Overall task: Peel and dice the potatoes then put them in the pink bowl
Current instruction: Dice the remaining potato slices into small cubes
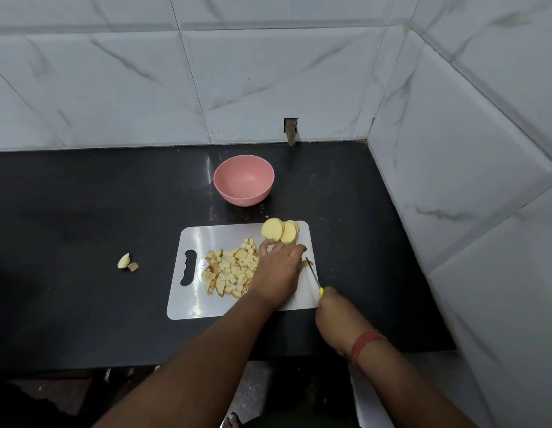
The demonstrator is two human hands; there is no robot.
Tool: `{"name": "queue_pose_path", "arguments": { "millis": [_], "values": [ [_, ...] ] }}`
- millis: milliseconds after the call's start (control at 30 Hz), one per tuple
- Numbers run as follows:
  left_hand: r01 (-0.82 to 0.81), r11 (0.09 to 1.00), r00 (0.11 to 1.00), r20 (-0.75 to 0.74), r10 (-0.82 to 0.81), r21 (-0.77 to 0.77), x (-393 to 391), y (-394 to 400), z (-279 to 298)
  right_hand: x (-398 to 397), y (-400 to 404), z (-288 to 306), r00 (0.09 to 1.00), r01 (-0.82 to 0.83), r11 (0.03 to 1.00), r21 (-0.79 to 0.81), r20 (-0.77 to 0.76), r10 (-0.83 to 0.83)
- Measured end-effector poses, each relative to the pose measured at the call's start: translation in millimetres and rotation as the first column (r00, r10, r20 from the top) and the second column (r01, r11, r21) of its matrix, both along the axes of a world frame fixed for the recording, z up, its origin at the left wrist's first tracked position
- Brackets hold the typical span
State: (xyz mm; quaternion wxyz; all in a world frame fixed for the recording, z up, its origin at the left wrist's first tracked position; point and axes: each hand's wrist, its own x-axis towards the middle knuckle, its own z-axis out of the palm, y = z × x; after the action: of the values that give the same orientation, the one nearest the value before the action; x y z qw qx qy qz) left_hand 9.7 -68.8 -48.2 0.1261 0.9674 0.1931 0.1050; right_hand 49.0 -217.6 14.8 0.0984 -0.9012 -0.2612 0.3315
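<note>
A: Potato slices [281, 231] stood on edge at the far right corner of the white cutting board [188, 307], leaning one against the next, and the left hand [279, 267] was right there at them, fingertips [266, 244] curled against the nearest slice.

B: So that hand was gripping?

A: It looked like it pinched or steadied the nearest slice, fingers bent round its lower edge. The back of the hand covered the board beneath it, so what lay under the palm could not be seen.

B: And the right hand [333, 316]?

A: Closed round the yellow handle of a knife [313, 276] at the board's near right edge. The thin blade pointed away toward the far side, its tip close to the left hand's little-finger side. Something small and pale lay by the tip, too blurred to name.

B: Where was the diced potato [231, 268]?

A: Heaped in the middle of the board, left of the left hand, with the hand and wrist overlapping the pile's right edge. The board's handle slot sat further left.

B: The pink bowl [244, 180]?

A: Beyond the board on the black counter [83, 211], apart from it, nothing visible inside. Two potato scraps [127, 262] lay on the counter well to the left of the board. A red thread band [365, 342] circled the right wrist, and pale marbled wall tiles [268, 72] closed in the far side and the right.
</note>
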Motion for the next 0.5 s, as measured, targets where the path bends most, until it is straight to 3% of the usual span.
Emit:
{"name": "queue_pose_path", "arguments": {
  "millis": [500],
  "values": [
    [-0.021, 1.0, 1.0, -0.018, 0.02, -0.012, 5, 4, -3, 1, 13, -8, 0.998, -0.056, 0.997, -0.052, -0.022, 0.055]
  ]
}}
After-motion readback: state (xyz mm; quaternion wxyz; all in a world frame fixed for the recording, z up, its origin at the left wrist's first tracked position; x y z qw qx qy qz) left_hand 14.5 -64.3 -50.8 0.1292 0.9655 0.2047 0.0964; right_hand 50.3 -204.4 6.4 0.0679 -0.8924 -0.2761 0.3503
